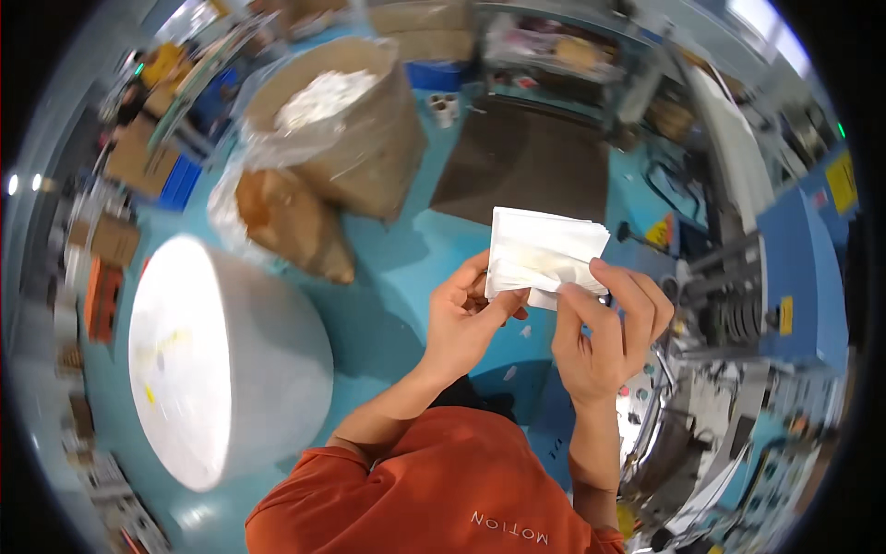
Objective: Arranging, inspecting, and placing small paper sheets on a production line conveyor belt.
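Observation:
A stack of white folded paper sheets, perhaps napkins or tissues, is held up in front of me over the floor. My left hand grips the stack at its lower left, with the thumb on the near edge and the fingers tucked underneath. At the lower right corner, my right hand pinches the near sheets, its thumb and index finger pressed on the paper. Those near sheets look creased and slightly lifted. The underside of the stack is hidden.
A large white roll stands on the teal floor to the left. Beyond it are a brown paper sack and a big plastic-lined bag of white scraps. A dark mat lies ahead; blue machinery stands right.

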Motion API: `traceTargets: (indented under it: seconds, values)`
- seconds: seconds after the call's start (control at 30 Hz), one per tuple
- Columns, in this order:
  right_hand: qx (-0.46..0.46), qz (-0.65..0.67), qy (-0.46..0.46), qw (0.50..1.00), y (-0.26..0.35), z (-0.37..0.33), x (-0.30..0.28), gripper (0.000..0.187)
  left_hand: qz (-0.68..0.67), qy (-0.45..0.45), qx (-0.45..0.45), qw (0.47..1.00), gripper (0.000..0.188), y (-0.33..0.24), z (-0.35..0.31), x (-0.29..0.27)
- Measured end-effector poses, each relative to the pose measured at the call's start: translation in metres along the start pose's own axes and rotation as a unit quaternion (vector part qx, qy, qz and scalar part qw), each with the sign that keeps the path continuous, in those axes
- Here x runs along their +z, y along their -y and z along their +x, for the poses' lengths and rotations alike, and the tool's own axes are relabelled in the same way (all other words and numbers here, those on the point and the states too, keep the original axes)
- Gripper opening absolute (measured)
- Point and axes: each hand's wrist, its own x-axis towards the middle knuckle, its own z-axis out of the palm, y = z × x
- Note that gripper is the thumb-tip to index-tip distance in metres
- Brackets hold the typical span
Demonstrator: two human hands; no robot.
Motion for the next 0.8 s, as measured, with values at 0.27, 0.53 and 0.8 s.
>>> traceTargets:
  seconds: [0.27,0.53,0.8]
  values:
    - [-0.088,0.160,0.049,0.982,0.103,-0.004,0.052,0.027,-0.064,-0.173,0.102,0.978,0.033,-0.014,-0.076,-0.099]
    - [-0.113,0.203,0.092,0.968,0.188,-0.020,0.062,0.029,-0.075,-0.213,0.111,0.968,0.045,-0.024,-0.133,-0.168]
    - [-0.080,0.195,0.109,0.971,0.235,-0.036,0.058,0.028,-0.064,-0.149,0.099,0.982,0.047,-0.024,-0.166,-0.215]
